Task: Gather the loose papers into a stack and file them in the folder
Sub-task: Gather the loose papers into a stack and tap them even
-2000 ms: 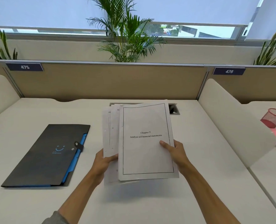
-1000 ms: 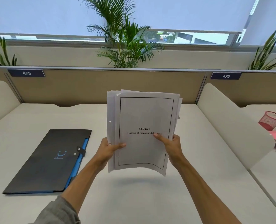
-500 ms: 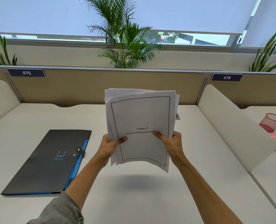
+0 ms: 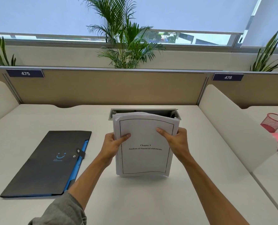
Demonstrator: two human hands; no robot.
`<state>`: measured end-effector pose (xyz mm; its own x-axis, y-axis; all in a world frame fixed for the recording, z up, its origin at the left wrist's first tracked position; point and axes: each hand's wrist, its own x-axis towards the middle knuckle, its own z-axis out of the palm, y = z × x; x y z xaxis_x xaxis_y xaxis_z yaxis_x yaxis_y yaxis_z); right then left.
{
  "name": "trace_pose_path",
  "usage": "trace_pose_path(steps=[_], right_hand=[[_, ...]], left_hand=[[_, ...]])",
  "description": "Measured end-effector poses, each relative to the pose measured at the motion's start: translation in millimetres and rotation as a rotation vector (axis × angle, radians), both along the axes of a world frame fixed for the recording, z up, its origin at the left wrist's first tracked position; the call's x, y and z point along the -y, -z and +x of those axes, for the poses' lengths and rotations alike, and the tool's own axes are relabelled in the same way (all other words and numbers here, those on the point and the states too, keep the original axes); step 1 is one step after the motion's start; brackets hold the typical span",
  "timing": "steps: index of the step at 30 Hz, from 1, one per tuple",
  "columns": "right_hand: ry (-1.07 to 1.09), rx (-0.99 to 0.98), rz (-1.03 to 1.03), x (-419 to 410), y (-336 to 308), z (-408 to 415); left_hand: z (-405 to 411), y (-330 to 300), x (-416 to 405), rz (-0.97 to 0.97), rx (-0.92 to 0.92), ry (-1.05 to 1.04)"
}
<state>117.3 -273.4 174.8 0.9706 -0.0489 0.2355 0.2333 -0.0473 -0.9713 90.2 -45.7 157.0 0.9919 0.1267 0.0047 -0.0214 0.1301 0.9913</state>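
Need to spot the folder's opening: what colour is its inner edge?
Bright blue, along the right edge of the dark grey folder, clearest in the head view.

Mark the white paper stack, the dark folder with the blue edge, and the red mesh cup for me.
White paper stack (image 4: pixel 144 159): head view, front page below the title.
Dark folder with blue edge (image 4: pixel 42 166): head view, middle of its closed cover.
Red mesh cup (image 4: pixel 273 122): head view, its wire side wall.
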Motion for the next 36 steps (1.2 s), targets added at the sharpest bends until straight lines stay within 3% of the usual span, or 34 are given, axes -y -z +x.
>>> trace_pose_path(steps=[11, 23, 36], right_hand=[[-0.036, 0.127, 0.029, 5.2, -32.1, 4.7], [-0.098, -0.175, -0.049, 15.9, 52.2, 3.7], [-0.063, -0.042, -0.007, 9.1, 20.8, 7.7]], left_hand=[[5.6, -27.6, 5.0, -0.039, 0.092, 0.066], [-2.9, 26.7, 9.9, 0.080, -0.111, 0.124], [3.9, -1.1, 2.9, 0.040, 0.007, 0.063]])
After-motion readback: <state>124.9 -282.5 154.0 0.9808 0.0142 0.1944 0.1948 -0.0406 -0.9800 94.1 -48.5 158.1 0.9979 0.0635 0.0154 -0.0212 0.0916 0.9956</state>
